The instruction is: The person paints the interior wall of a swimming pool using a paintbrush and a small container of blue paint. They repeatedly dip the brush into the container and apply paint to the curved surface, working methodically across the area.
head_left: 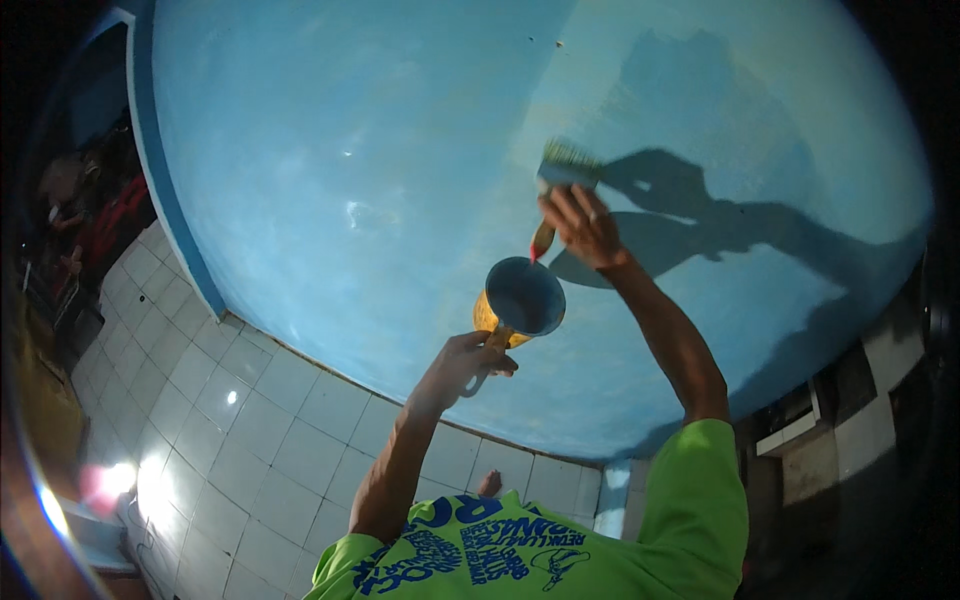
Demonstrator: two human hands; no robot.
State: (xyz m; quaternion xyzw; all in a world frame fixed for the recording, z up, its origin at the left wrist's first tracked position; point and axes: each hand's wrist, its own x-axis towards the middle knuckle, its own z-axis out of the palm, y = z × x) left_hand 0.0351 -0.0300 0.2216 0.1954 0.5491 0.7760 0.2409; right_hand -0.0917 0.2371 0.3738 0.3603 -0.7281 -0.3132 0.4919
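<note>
My left hand (470,365) is wrapped round the handle of a yellow dipper (484,317), held mouth up in front of the wall. The inside of the dipper looks blue; how much paint it contains I cannot tell. Up and to the right of it, my right hand (588,230) grips a wide paintbrush (566,174) by its neck. The red-tipped handle points down toward the dipper's rim, while the pale bristles point up at the light blue wall (330,150). Motion blurs the bristles, so whether they touch the wall is unclear.
Pale square tiles (270,420) cover the floor along the wall's foot. A dark doorway (90,150) opens at the left, beyond the wall's edge. At lower right is a ledge (790,430) with dark recesses. A bright light (118,478) shines at lower left.
</note>
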